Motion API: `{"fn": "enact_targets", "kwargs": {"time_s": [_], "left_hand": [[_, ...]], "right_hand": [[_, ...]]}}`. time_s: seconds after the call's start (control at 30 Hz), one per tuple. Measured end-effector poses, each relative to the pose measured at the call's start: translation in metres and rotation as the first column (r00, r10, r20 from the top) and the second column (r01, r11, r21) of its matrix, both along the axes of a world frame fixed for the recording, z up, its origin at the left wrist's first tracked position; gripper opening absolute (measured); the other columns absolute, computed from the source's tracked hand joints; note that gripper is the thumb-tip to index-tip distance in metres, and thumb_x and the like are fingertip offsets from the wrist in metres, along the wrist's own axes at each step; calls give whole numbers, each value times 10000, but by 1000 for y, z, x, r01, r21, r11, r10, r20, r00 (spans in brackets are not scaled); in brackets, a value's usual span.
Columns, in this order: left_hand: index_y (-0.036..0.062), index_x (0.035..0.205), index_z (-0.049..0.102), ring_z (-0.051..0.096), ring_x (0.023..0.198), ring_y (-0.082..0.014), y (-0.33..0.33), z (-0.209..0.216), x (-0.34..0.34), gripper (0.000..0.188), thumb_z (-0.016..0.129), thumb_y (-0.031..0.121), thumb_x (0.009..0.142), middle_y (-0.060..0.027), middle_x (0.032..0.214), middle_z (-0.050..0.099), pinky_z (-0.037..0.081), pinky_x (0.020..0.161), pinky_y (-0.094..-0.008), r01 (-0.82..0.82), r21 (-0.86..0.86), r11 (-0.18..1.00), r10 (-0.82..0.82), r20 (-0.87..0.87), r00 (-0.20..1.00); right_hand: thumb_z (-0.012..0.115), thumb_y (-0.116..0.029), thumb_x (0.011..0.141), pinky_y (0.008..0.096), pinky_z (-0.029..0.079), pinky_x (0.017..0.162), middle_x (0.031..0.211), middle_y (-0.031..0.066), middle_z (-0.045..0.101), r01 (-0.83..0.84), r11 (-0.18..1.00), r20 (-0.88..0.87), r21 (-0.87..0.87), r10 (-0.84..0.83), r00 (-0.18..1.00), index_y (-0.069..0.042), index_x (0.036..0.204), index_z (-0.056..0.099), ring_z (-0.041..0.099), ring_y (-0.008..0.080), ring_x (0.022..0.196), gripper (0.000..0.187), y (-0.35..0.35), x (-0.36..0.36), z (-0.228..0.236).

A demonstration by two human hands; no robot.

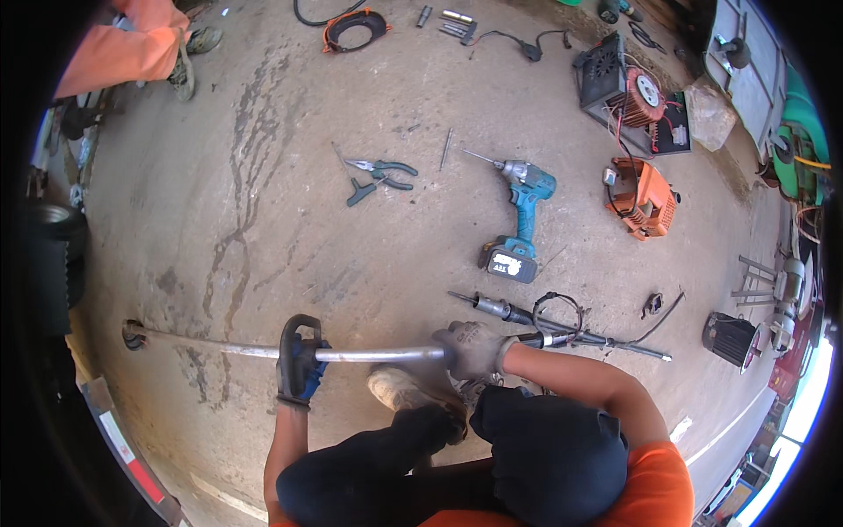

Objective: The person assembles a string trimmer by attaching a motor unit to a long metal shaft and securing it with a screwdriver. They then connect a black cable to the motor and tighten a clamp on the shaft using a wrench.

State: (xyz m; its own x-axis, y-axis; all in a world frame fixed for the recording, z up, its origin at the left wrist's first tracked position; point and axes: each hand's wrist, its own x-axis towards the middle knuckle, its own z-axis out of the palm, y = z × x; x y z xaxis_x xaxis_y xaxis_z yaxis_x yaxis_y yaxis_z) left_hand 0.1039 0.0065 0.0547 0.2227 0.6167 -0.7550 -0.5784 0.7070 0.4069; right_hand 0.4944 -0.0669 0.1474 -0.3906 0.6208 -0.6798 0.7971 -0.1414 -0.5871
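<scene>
A long metal trimmer shaft (378, 355) lies crosswise in front of my knees, with a dark curved end piece (133, 335) at its far left. My left hand (309, 367), in a black and blue glove, is closed at the black loop handle (288, 338) fitted on the shaft. Wrapped round the shaft's right end is my right hand (474, 349), in a grey glove. Its fingers hide that end. Just beyond the right hand, a second, dark shaft assembly (597, 339) with a looped cable rests on the floor.
A teal cordless drill (525, 206) lies ahead, with pliers (384, 169) to its left. An orange engine cover (645, 200) and an opened machine with copper windings (644, 95) stand at the right. Another person's orange trouser leg (132, 48) shows at upper left.
</scene>
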Motion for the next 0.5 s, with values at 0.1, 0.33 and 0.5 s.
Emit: {"fn": "enact_targets", "kwargs": {"time_s": [0.1, 0.33, 0.5], "left_hand": [[44, 1234, 500, 674, 964, -387, 13, 15, 9, 305, 500, 252, 1011, -266, 1098, 629, 610, 794, -468, 77, 139, 987, -86, 59, 995], [27, 1199, 582, 663, 745, -306, 47, 33, 27, 301, 527, 254, 1009, -171, 837, 645, 587, 736, -413, 230, 11, 973, -230, -25, 973], [66, 1038, 686, 684, 991, -301, 73, -16, -8, 259, 551, 282, 992, -155, 1012, 716, 592, 884, -463, 282, -79, 956, -251, 273, 929]], "right_hand": [[753, -248, 729, 416, 520, 806, 992, 192, 648, 38, 945, -293, -326, -139, 946, -59, 1172, 606, 649, 315, 911, 504, 7, 15, -6], [718, -279, 773, 357, 451, 664, 748, 38, 587, 32, 818, -374, -574, -297, 878, -13, 937, 671, 545, 134, 722, 316, -18, 8, -33], [815, -338, 682, 414, 512, 862, 999, 192, 679, 294, 915, -170, -276, -347, 922, -33, 1297, 530, 668, 299, 962, 743, -26, 0, -3]]}}
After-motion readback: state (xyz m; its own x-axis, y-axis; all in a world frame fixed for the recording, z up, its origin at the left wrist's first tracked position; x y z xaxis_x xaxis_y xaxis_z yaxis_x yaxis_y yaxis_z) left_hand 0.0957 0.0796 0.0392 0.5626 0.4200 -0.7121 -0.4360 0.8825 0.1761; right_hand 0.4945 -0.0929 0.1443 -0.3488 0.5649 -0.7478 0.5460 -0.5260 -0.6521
